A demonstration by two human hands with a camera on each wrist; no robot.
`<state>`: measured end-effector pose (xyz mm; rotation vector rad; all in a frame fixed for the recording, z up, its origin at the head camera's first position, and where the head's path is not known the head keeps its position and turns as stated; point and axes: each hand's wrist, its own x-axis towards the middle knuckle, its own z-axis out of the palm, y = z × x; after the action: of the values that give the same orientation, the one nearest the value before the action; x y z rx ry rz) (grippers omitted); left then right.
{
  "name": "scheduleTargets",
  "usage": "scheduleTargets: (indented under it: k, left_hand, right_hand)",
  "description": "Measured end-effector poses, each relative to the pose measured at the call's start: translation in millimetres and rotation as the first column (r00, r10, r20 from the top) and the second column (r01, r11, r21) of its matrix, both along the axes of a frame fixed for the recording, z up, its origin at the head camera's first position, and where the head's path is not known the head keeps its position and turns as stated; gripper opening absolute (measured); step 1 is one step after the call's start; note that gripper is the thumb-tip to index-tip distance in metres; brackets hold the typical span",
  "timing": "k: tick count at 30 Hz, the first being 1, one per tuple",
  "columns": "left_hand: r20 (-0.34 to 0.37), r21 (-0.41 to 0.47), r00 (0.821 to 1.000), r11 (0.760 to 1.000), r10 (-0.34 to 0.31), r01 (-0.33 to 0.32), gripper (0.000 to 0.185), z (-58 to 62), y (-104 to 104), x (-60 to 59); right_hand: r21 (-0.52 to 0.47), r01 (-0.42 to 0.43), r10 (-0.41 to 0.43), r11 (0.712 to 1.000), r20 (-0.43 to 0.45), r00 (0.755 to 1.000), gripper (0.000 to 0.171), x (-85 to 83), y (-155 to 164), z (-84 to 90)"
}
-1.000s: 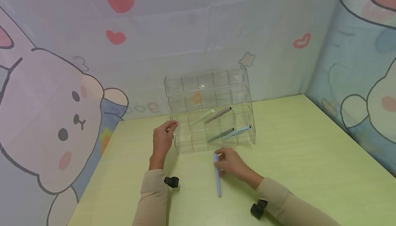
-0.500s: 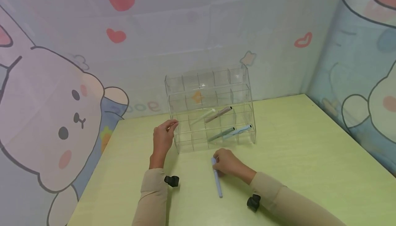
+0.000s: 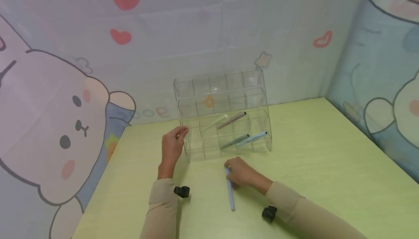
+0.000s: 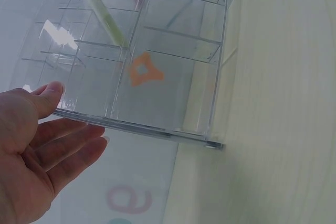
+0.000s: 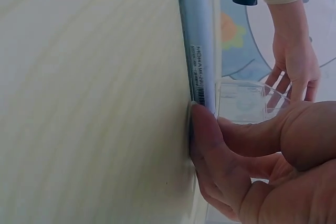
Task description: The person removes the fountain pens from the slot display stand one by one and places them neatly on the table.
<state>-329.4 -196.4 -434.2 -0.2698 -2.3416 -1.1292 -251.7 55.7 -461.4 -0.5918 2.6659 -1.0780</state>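
Right hand (image 3: 242,175): fingers curled, pinching the upper end of a pale blue pen (image 3: 230,191) that lies flat on the yellow-green surface (image 3: 327,166); fingertips (image 5: 202,129) press against the barrel beside its printed label. The pen points toward the person, just in front of the organizer.

Left hand (image 3: 171,148): fingers straight and relaxed, thumb and fingertips touching the left edge of a clear acrylic tiered organizer (image 3: 222,115); nothing gripped.

Organizer: stands upright on the surface near the back wall, four stepped rows of compartments. Contents: a light green pen (image 3: 214,122) and a brownish pen (image 3: 231,120) leaning in the third row; a grey-green pen (image 3: 234,141) and a light blue pen (image 3: 251,138) leaning in the front row.

Surroundings: cartoon rabbit backdrop (image 3: 65,122) with red hearts behind and to both sides. Beige sleeves, a black clip at each wrist.
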Motion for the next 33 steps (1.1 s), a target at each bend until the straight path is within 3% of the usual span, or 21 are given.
scheduleTargets:
  k: [6, 14, 26, 30, 33]
  left_hand:
    - [-0.012, 0.017, 1.0, 1.0, -0.004, 0.004, 0.018, 1.7, 0, 1.0]
    - [0.006, 0.019, 1.0, 1.0, -0.007, 0.006, 0.02, 3.1, 1, 2.2]
    - [-0.014, 0.015, 1.0, 1.0, -0.013, 0.014, 0.016, -0.1, -1, 3.1]
    - [-0.021, 0.012, 1.0, 1.0, -0.012, 0.012, 0.015, 1.6, 0, 2.5]
    - [-0.023, 0.007, 1.0, 1.0, -0.009, 0.009, 0.015, 2.6, 0, 1.2]
  right_hand:
    - [-0.046, -0.024, 0.025, 0.999, 0.032, 0.999, 0.04, -0.3, 1, 0.5]
    - [0.008, -0.047, 0.047, 0.999, -0.035, 0.998, 0.037, -3.3, 5, -0.9]
    - [-0.036, 0.072, -0.071, 0.997, 0.029, 0.997, 0.039, -1.9, 8, -2.0]
    - [-0.118, 0.111, -0.102, 0.987, 0.079, 0.992, 0.044, -3.9, 24, 2.1]
    - [-0.215, 0.149, -0.145, 0.965, 0.034, 0.989, 0.035, -6.6, 42, 8.4]
